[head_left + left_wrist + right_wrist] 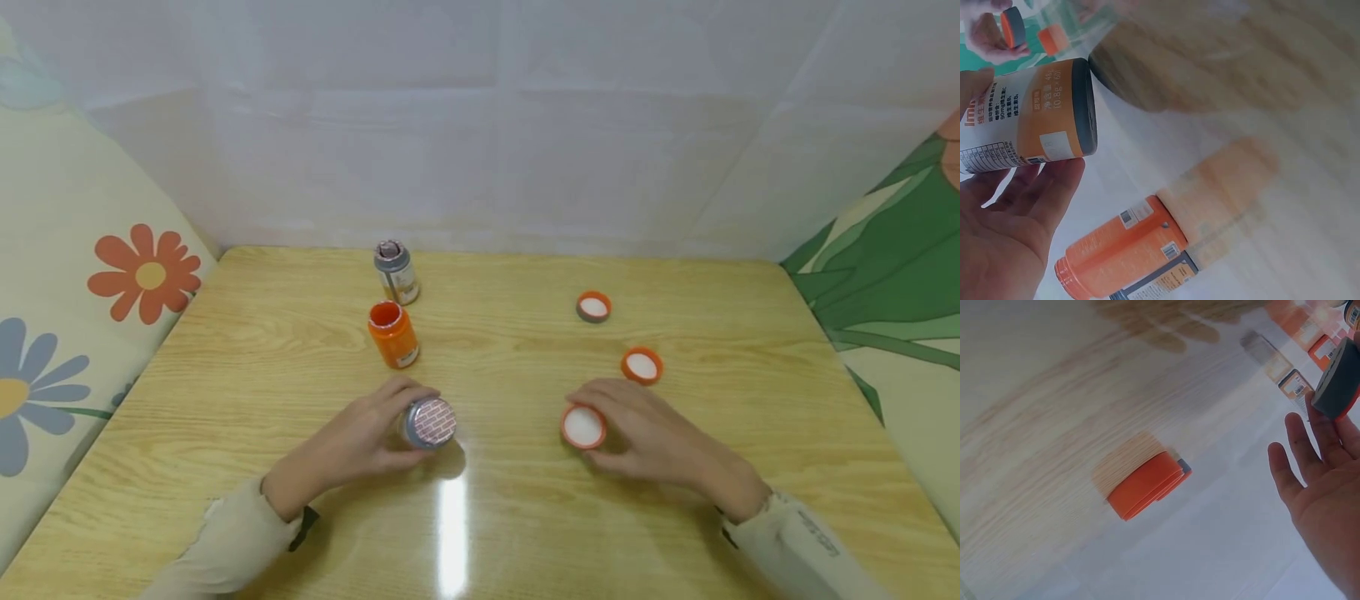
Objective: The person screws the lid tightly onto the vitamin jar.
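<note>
My left hand [360, 437] grips a grey pill bottle [431, 422] with a patterned foil seal over its mouth. In the left wrist view, that bottle [1047, 119] shows a white and orange label and a dark grey base. Across a gap to the right, my right hand [648, 437] holds a round lid [583, 427] between fingers and thumb, white liner facing up. The right wrist view shows this lid [1337, 381] as grey outside with an orange edge. Both held things are above the table.
Behind my left hand stands an orange bottle [393, 337] with an uncovered mouth. Farther back is a grey bottle [397, 275] with torn foil. An orange lid [642, 366] and a grey lid [594, 307] lie liner-up on the wooden table [502, 333]. A white cloth [480, 150] hangs behind.
</note>
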### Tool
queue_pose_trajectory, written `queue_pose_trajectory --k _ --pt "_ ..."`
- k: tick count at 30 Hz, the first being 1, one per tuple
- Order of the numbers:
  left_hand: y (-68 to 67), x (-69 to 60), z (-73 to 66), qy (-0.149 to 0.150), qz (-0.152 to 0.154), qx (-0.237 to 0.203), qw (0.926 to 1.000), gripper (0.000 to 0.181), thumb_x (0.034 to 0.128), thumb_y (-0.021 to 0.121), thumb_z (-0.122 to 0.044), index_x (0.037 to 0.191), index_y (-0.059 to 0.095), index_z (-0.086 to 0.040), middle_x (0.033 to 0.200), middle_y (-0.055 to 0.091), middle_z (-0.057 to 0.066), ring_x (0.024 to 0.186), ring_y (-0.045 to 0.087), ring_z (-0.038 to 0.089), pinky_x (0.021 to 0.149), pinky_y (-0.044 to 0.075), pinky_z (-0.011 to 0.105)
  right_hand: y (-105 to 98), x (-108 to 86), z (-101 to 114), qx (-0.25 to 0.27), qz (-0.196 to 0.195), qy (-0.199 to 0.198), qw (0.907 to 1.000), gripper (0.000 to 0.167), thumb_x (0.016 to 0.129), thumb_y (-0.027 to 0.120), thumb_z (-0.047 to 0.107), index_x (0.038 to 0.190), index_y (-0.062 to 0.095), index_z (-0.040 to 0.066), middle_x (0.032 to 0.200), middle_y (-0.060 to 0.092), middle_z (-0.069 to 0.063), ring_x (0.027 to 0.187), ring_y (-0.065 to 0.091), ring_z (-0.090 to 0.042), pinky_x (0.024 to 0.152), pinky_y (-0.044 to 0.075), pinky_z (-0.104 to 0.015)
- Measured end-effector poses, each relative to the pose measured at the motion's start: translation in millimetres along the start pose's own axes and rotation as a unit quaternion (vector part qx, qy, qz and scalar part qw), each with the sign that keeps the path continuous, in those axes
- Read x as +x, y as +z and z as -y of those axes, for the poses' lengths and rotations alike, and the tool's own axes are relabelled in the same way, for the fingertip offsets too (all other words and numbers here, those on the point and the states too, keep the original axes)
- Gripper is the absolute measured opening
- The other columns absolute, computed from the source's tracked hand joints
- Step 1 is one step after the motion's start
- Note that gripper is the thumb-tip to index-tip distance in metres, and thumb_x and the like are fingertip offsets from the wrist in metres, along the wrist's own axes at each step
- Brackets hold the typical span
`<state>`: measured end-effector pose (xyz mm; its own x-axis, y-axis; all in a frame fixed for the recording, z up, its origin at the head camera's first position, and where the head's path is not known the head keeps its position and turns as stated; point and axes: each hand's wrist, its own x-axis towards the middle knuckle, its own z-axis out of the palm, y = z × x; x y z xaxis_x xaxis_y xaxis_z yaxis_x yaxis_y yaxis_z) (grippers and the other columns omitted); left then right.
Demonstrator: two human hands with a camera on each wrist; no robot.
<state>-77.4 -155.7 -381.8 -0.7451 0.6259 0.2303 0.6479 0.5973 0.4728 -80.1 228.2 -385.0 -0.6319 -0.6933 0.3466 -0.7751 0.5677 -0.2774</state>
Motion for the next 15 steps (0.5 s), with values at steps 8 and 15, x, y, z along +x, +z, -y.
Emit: queue_pose_trajectory --k 8,15 --pt "4.7 5.2 -3.5 0.001 0.004 -0.014 0.9999 0.071 0.0703 0.089 -0.027 0.132 0.057 -0.010 0.127 0.061 0.006 0.110 0.065 0.018 0.094 0.058 0.037 1.5 5.3 0.5 0.022 -0.009 -0.010 0.9997 0.045 0.075 0.081 0.021 0.115 0.064 0.011 0.114 0.063 0.007 0.108 0.059 -0.014 0.100 0.040 -0.025" --pt "8.5 7.8 -5.5 -0.003 0.014 -0.011 0.9998 0.071 0.0730 0.087 -0.027 0.134 0.055 -0.009 0.126 0.066 0.009 0.114 0.064 0.022 0.098 0.056 0.043 3.5 8.6 3.0 0.029 -0.009 -0.009 0.9995 0.046 0.076 0.081 0.022 0.117 0.064 0.012 0.115 0.063 0.008 0.109 0.059 -0.014 0.100 0.041 -0.026"
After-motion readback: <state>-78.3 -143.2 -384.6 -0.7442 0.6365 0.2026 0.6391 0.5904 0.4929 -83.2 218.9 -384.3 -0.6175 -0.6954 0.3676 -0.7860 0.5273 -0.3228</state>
